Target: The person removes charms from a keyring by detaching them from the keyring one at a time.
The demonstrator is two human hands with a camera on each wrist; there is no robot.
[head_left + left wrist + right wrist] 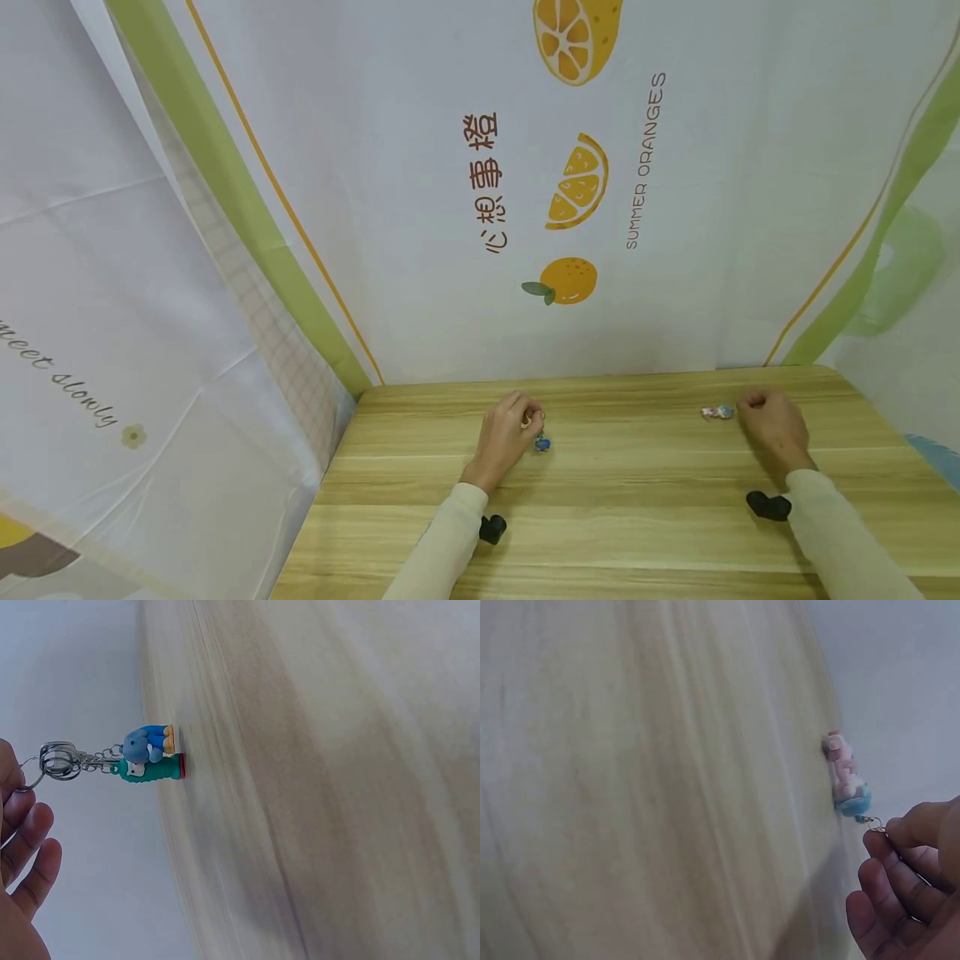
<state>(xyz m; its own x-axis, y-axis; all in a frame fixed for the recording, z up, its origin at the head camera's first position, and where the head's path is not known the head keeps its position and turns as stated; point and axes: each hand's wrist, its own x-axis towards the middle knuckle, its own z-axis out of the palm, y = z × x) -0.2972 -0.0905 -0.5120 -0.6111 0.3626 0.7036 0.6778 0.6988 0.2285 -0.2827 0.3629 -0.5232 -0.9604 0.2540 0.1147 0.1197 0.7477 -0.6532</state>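
Between thumb and fingers, my left hand [506, 435] pinches a metal key ring [60, 761]. From it hang small figure keychains, a blue one [148, 744] with an elephant-like head and a green one [150, 769] with a red base, at the tabletop. Over to the right, my right hand [774, 423] pinches the small metal ring [876, 823] of another keychain. Its pink, white and turquoise figure [717, 412] lies on its side on the wood, just left of the fingers.
The wooden tabletop [622, 508] spreads beneath both hands. A white cloth with printed oranges [420, 208] hangs behind its far edge, and another printed cloth [135, 333] hangs at the left. Black devices [768, 505] are worn at both wrists.
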